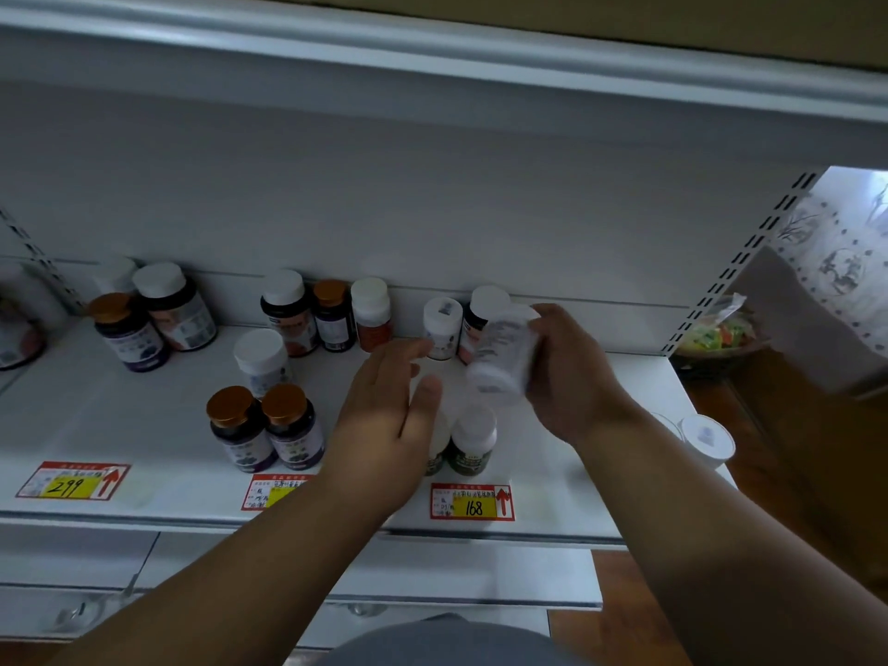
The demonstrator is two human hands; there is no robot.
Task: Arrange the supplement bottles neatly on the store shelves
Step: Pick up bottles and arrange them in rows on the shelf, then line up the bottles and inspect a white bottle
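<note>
The right hand grips a white bottle, tilted and blurred, above the shelf, just in front of the back row. The left hand hovers beside it, fingers straight, holding nothing.

Procedure, as judged: turn the bottle upright, label to the front. Lower it into the gap between the back row and the green pair. Steady neighbours with the free hand, since the caps stand close.

Count on this shelf, apart from the held bottle:
- Gold-capped: four.
- White-capped: at least eight; one far left is partly hidden.
- Price tags: three.
</note>
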